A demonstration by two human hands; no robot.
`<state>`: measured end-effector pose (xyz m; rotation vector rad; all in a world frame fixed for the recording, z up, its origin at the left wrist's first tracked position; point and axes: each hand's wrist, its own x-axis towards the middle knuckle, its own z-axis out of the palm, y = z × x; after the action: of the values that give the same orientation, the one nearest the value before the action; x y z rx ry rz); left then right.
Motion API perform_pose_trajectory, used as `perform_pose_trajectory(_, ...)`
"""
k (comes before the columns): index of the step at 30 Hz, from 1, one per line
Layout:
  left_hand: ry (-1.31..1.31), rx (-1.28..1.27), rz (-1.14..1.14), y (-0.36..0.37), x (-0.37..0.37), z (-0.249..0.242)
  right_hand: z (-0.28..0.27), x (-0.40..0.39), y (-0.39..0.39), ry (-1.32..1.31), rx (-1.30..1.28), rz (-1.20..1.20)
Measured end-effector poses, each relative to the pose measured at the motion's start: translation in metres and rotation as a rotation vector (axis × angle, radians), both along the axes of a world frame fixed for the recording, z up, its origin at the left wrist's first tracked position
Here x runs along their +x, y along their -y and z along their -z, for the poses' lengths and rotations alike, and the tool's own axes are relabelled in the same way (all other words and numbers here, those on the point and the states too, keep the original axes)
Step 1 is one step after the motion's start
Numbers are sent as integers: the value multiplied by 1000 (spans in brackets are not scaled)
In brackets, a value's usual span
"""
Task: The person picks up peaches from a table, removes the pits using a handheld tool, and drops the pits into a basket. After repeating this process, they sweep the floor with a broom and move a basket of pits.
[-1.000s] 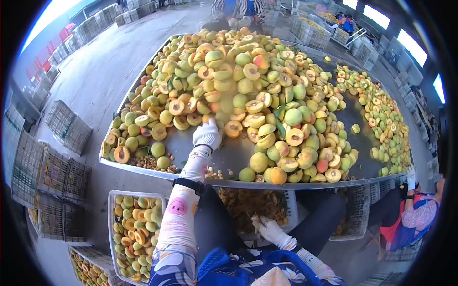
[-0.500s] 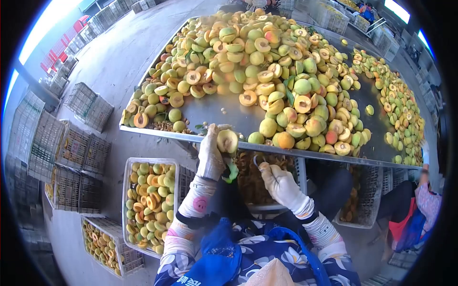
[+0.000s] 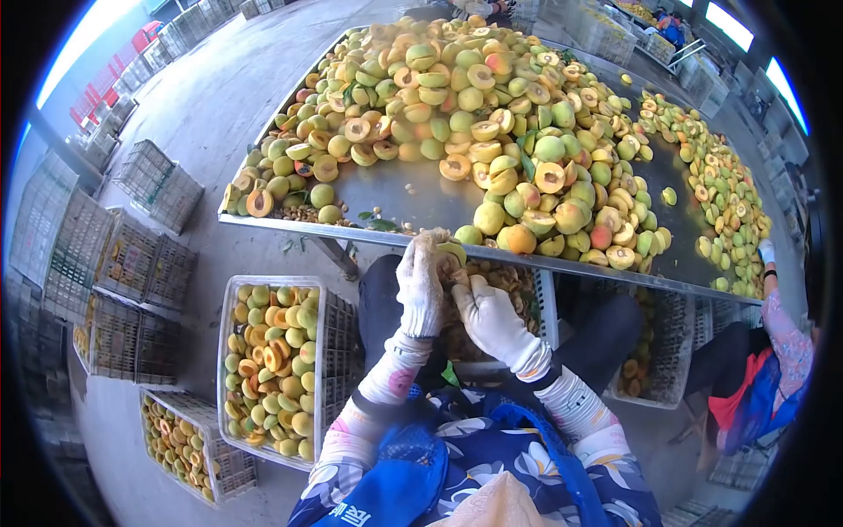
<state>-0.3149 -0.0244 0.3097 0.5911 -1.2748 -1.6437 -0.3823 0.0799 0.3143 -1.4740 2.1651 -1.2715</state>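
Observation:
My left hand (image 3: 421, 285), in a whitish glove with soiled fingertips, grips a halved peach (image 3: 453, 253) just below the table's front edge. My right hand (image 3: 496, 325), also gloved, is closed and brought up against that fruit. The curved metal pitting knife seen in it earlier is now mostly hidden by the fingers and the peach. Beneath both hands stands a crate (image 3: 549, 307) with brownish scraps in it. On the metal table (image 3: 378, 189) beyond lies a large heap of whole and halved peaches (image 3: 527, 167).
A crate of peach halves (image 3: 318, 369) stands on the floor at left, with another filled crate (image 3: 211, 448) behind it. Stacked crates (image 3: 123, 263) stand farther left. Pits and leaves (image 3: 307, 211) lie near the table edge. At right, a co-worker's gloved hand (image 3: 767, 252) touches the fruit.
My hands have come together; the right moved left and up to the peach, and the left moved right. The green leaf-like piece below the left hand has dropped away. The view shifted slightly.

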Motion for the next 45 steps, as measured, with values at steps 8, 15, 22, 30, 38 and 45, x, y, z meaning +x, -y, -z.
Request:
perform_pose_trajectory(8,84,113,-62,7,-2,2,8,-6,12,81,-52,-133)
perform_pose_trajectory(15,247,56,-36,6,3,13,16,2,10,589,142,-99)
perform_pose_trajectory(22,169,-33,-139,7,-2,12,16,3,18,626,84,-110)
perform_pose_trajectory(30,338,-126,-18,27,3,24,1,-1,19,1086,430,-124)
perform_pose_trajectory(38,404,-48,141,39,-4,32,11,-4,26,1183,359,-78)
perform_pose_trajectory(45,314,-6,4,19,-11,24,13,5,22,1269,222,-24)
